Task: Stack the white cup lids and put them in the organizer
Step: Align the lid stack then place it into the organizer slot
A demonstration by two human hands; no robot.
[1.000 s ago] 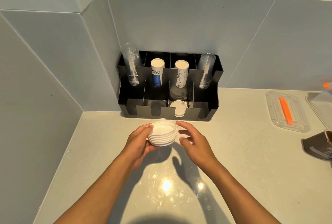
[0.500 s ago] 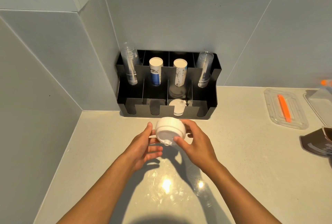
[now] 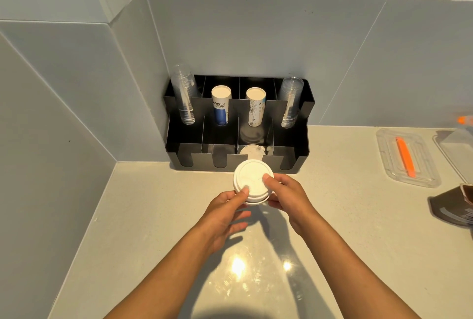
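A stack of white cup lids (image 3: 252, 178) is held on its side just in front of the black organizer (image 3: 302, 111), flat top facing me. My left hand (image 3: 225, 213) grips its lower left edge with thumb on the face. My right hand (image 3: 286, 193) holds the right edge, thumb on the face too. One white lid (image 3: 252, 152) stands in the organizer's third front slot, directly behind the stack. The other front slots look empty.
The organizer's back row holds clear plastic cups (image 3: 184, 98) at both ends and two paper cup stacks (image 3: 221, 106) between. A clear tray (image 3: 407, 157) with an orange stick lies to the right, a dark packet (image 3: 455, 206) beyond it. Walls close the left and back.
The lid stack was tipped from upright onto its side, then carried forward toward the organizer. My right hand closed on it, and both hands moved up with it.
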